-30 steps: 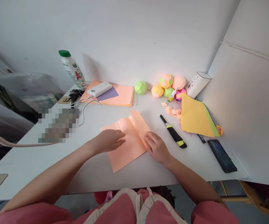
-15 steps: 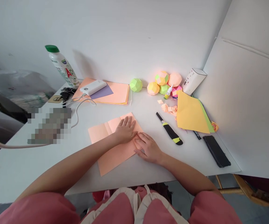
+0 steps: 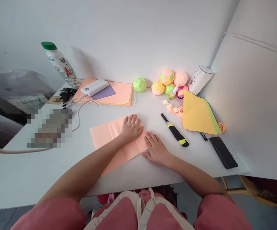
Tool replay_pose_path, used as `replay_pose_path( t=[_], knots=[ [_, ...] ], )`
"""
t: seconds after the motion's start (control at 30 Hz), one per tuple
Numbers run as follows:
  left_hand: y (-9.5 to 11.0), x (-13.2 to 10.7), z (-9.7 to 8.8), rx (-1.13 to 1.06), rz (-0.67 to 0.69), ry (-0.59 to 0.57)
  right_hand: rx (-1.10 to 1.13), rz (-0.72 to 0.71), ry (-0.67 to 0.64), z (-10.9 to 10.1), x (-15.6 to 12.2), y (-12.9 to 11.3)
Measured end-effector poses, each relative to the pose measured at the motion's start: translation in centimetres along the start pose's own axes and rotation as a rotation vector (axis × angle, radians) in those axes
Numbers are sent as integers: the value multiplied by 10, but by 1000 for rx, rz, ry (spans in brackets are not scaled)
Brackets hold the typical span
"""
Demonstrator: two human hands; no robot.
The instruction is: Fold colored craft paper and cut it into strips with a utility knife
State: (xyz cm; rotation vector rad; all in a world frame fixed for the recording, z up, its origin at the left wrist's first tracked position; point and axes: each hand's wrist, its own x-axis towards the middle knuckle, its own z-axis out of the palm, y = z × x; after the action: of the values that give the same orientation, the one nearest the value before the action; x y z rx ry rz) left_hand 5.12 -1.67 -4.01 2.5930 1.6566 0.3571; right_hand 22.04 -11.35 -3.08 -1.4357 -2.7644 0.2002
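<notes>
A creased sheet of orange paper [image 3: 115,156] lies slantwise on the white table in front of me. My left hand [image 3: 131,127] rests palm down on its upper right part, fingers stretched out and pointing away from me. At the sheet's right edge lies my right hand [image 3: 156,148], flat, with the fingertips touching the paper and the thumb out to the left. Fold lines run across the sheet near my left hand. Part of the paper is covered by my left hand and forearm.
Right of my hands lies a black and yellow utility knife [image 3: 177,132]. Beyond it are yellow paper sheets [image 3: 198,113], a black case [image 3: 223,152] and small orange paper pieces [image 3: 174,109]. Paper balls [image 3: 166,77] stand by the wall. At left are a power bank [image 3: 94,88] and a bottle [image 3: 63,65].
My left hand has slid slightly right and nearer to me. My right hand has shifted right to the sheet's edge, its fingers straighter, and the paper's right part lies flatter.
</notes>
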Motion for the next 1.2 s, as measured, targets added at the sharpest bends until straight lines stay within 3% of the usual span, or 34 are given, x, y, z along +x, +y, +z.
replay_pose_path(
  t=[0.2, 0.33, 0.5, 0.63, 0.73, 0.87, 0.97, 1.07, 1.2],
  knots=[
    [-8, 0, 6, 51, 21, -42, -34, -7, 38, -6, -34, -5],
    [-13, 2, 9, 52, 74, -48, -49, -52, 144, -7, -52, -11],
    [-19, 3, 13, 10, 115, 36, 54, -126, 312, -20, -54, 11],
    [-22, 3, 14, -113, 126, 137, -97, 209, 466, -29, -44, 48],
    [-27, 3, 13, -212, 134, 177, -205, 435, 402, -23, -40, 69],
    [-31, 5, 12, -281, 139, 189, -149, 541, 371, -15, -44, 84],
    [-31, 5, 11, -303, 144, 193, -13, 526, 430, -17, -56, 87],
    [-31, 4, 11, -323, 148, 194, 166, 403, 509, -25, -79, 75],
    [-31, 4, 10, -346, 157, 191, 384, 164, 394, -33, -120, 39]
  ],
)
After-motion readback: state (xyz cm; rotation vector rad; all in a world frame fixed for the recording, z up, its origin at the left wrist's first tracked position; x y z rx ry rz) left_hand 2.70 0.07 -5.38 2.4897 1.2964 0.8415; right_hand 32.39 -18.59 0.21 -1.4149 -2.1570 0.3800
